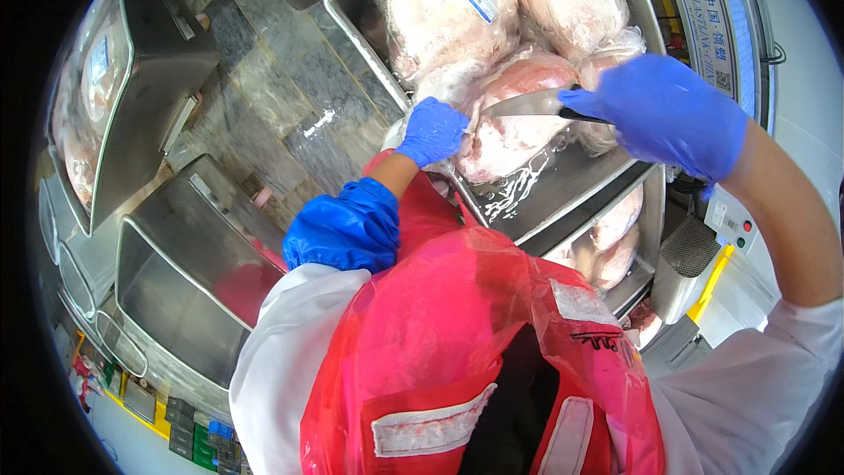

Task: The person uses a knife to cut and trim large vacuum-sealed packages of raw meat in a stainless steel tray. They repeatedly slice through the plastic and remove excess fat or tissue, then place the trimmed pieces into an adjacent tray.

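Observation:
My right hand (677, 114), in a blue glove, is closed round the black handle of a knife (532, 104). The blade points left and lies across a pink and white piece of meat (510, 148). At the left end of that piece, my blue-gloved left hand (432, 132) grips clear plastic wrap (450, 84), close to the blade's tip; its fingertips are partly hidden. The meat is in the near part of a steel bin (359, 40). Behind it sit large plastic-wrapped meat pieces (444, 22) with white and blue labels.
A second steel bin (154, 114) with wrapped meat stands at the left, beside an open steel bin (132, 255). More meat (607, 255) lies in a container below the near edge. A control box (731, 220) with buttons is at the right. Grey tiles (290, 79) cover the floor.

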`<state>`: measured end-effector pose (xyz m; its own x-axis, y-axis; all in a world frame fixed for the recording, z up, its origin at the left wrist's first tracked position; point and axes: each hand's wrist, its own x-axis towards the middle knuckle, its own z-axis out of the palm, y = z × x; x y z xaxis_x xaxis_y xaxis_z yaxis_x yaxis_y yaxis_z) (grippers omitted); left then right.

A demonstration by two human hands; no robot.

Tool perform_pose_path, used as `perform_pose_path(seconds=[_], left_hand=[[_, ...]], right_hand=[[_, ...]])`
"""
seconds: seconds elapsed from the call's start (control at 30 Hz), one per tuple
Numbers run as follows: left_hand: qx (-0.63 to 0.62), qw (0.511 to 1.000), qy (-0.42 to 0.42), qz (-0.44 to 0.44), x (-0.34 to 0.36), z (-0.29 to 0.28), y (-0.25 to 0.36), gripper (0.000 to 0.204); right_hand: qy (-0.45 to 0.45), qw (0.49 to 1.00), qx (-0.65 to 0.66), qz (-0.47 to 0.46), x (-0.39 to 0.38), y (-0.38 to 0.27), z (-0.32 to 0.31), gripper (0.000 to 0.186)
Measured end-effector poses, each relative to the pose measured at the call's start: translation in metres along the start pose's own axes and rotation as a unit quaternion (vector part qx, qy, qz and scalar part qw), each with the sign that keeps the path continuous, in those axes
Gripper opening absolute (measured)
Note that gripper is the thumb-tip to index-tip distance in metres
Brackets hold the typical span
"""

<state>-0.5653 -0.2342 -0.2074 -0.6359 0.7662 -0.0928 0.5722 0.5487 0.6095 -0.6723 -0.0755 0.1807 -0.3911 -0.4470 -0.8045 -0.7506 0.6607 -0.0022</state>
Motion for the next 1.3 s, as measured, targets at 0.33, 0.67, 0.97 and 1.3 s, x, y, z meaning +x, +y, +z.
perform_pose_path(seconds=[0.33,0.67,0.97,1.3], left_hand=[[0.034,0.998,-0.054,-0.025,-0.002,-0.011,0.01,0.015],[0.033,0.999,-0.027,-0.011,-0.002,-0.01,0.002,0.014],[-0.013,0.998,0.048,-0.031,-0.001,-0.002,-0.005,0.016],[-0.046,0.986,0.013,-0.158,0.102,0.044,-0.033,0.023]], right_hand=[[0.111,0.991,0.075,-0.018,0.012,-0.028,0.03,0.041],[0.065,0.992,0.052,0.096,-0.032,-0.049,0.108,0.058],[0.07,0.989,0.026,0.125,-0.05,-0.048,0.151,0.07],[0.104,0.97,0.065,0.209,-0.094,-0.096,0.166,0.074]])
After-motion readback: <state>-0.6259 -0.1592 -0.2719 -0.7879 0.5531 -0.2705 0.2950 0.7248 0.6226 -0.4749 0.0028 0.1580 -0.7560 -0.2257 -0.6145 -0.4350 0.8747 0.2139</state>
